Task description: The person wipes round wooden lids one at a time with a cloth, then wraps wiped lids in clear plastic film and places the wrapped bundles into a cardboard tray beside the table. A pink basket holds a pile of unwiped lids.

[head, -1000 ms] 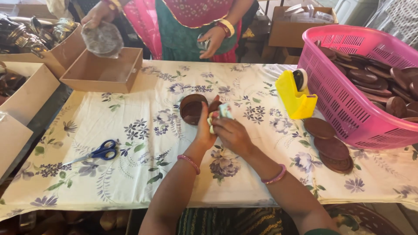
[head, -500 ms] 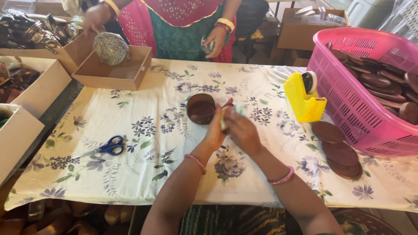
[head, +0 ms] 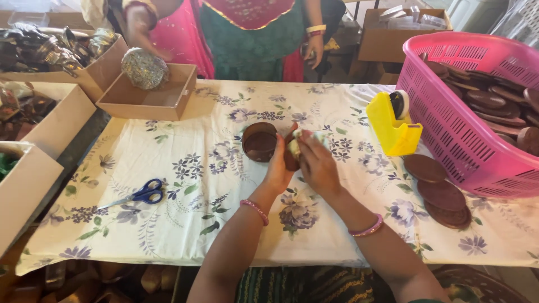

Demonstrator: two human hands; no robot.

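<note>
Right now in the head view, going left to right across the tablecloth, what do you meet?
Blue-handled scissors → round brown container → left hand → right hand → yellow tape dispenser → stack of brown discs → pink basket.

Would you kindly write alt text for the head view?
Left hand and right hand hold a brown disc with a small pale item over a floral cloth, beside a brown bowl. Scissors lie left; a yellow tape dispenser and pink basket right.
</note>
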